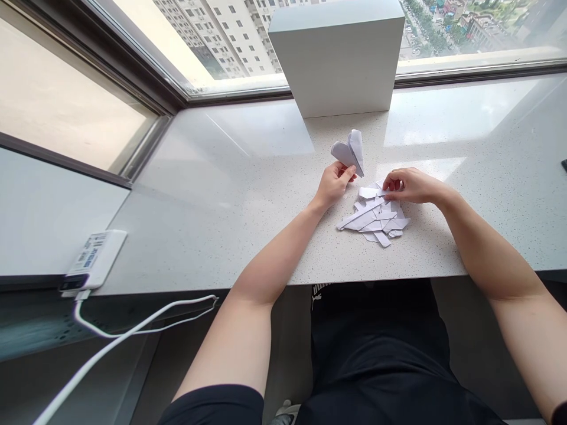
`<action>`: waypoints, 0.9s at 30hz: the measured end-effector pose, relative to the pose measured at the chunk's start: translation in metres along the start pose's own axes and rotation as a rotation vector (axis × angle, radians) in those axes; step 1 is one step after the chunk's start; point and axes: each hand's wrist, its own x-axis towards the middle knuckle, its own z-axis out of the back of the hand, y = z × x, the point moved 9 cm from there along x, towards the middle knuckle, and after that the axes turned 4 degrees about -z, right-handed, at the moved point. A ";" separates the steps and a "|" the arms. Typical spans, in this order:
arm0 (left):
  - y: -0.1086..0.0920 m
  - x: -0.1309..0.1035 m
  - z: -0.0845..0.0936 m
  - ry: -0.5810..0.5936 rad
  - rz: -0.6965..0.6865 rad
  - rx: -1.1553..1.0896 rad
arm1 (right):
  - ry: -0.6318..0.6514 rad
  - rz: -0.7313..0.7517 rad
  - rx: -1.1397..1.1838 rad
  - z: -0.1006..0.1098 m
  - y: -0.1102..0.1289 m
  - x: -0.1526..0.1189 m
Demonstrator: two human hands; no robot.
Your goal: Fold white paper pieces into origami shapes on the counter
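My left hand (335, 184) is closed on a white paper plane (349, 150), which is raised off the counter with its folded wings spread upward. To the right of it, my right hand (406, 185) pinches a folded piece of white paper (371, 192) at the top of a pile. That paper pile (376, 219) lies flat on the speckled counter, made of several folded white pieces overlapping one another. My right fingertips partly cover the upper edge of the pile.
A large white box (348, 71) stands at the back against the window. At the left edge of the counter (248, 236) lies a white power bank (100, 260), with a white cable (106, 348) hanging from it. The window frame (150, 77) borders the left and back.
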 end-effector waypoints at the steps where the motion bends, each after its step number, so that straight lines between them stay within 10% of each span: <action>1: 0.000 0.000 0.000 -0.002 0.002 0.003 | -0.005 -0.002 0.006 0.000 0.000 0.000; 12: 0.001 0.000 0.001 -0.021 0.020 -0.008 | 0.005 -0.020 0.233 0.014 0.003 -0.007; 27: -0.022 -0.011 -0.022 0.119 -0.112 0.060 | -0.305 0.052 0.637 0.005 0.004 0.005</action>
